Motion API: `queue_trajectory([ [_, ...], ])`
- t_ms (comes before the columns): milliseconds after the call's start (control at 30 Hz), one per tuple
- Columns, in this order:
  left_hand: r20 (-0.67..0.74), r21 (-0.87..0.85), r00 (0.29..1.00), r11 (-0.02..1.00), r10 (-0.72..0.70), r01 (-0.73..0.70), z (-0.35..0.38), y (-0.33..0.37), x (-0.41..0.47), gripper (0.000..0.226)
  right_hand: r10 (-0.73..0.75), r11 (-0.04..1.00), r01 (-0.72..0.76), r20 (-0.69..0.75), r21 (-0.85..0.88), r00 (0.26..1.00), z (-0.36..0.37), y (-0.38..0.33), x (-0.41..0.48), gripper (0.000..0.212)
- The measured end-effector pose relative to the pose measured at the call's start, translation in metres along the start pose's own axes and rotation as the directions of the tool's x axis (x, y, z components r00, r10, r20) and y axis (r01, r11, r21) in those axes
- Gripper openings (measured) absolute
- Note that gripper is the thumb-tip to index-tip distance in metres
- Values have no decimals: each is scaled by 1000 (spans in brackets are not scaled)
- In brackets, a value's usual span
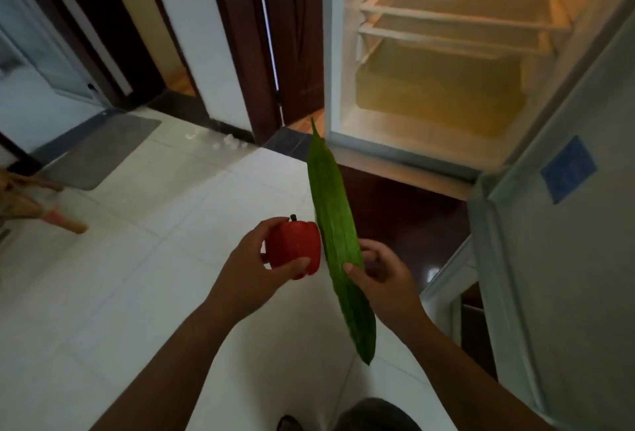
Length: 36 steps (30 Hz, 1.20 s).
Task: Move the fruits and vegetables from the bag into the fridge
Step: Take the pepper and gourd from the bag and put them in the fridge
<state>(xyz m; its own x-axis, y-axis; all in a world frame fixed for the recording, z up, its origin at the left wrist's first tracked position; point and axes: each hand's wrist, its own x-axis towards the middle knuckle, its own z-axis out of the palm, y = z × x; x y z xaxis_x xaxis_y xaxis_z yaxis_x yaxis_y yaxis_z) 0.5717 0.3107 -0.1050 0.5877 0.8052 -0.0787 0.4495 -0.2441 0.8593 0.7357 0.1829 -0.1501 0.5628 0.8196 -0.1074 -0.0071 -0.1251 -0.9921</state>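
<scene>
My left hand (pixel 245 274) grips a red bell pepper (pixel 295 245) with a dark stem, held upright at mid-frame. Just to its right, my right hand (pixel 381 276) holds a long green gourd (pixel 335 224) around its middle, the pointed tip aimed up toward the fridge. The fridge (pixel 446 63) stands open at the upper right, lit inside, with two wire shelves (pixel 457 15) and a yellowish crisper drawer (pixel 436 94) at the bottom. No bag is in view.
The open fridge door (pixel 567 224) with a blue sticker fills the right side. White tiled floor (pixel 137 276) lies below. A grey mat (pixel 99 149) and dark wooden door frames (pixel 240 52) are at the left and centre. Wooden legs (pixel 41 210) show at the far left.
</scene>
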Motion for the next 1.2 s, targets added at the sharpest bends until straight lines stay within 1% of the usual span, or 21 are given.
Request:
queue_trajectory([
  [67,43,-42,999,999,24,-22,-4,5,32,65,-2,1000,4,-76,26,997,1,-8,19,30],
  [167,109,-84,992,995,63,-54,3,15,81,63,17,998,-9,-136,63,990,-8,-21,50,27],
  [267,183,-94,978,992,103,-87,19,26,128,60,31,998,-19,-203,64,979,-23,-26,87,26],
  [333,227,-66,967,992,116,-104,28,33,158,59,31,996,-11,-229,88,973,-33,-27,114,26],
  [500,254,-46,954,987,160,-154,47,63,231,63,-3,985,56,-307,165,952,-60,-40,182,28],
  [633,315,-59,925,977,212,-204,66,93,277,63,11,988,50,-388,148,921,-92,-45,212,29],
  [767,334,-67,904,964,265,-258,84,114,306,67,27,989,49,-507,136,862,-119,-46,229,32],
  [867,361,-86,884,954,298,-286,95,127,325,68,33,986,63,-556,152,831,-129,-50,238,32],
  [967,367,-107,863,938,346,-330,101,143,341,66,2,989,84,-590,119,807,-136,-56,246,32],
  [1033,363,-142,849,923,384,-357,101,154,350,67,-23,991,98,-593,96,805,-141,-61,253,33],
  [1100,349,-156,840,909,416,-385,98,165,360,66,-59,989,130,-599,76,798,-145,-70,261,34],
  [1200,333,-169,817,882,471,-440,94,184,378,65,-122,982,186,-630,35,767,-153,-90,275,34],
])
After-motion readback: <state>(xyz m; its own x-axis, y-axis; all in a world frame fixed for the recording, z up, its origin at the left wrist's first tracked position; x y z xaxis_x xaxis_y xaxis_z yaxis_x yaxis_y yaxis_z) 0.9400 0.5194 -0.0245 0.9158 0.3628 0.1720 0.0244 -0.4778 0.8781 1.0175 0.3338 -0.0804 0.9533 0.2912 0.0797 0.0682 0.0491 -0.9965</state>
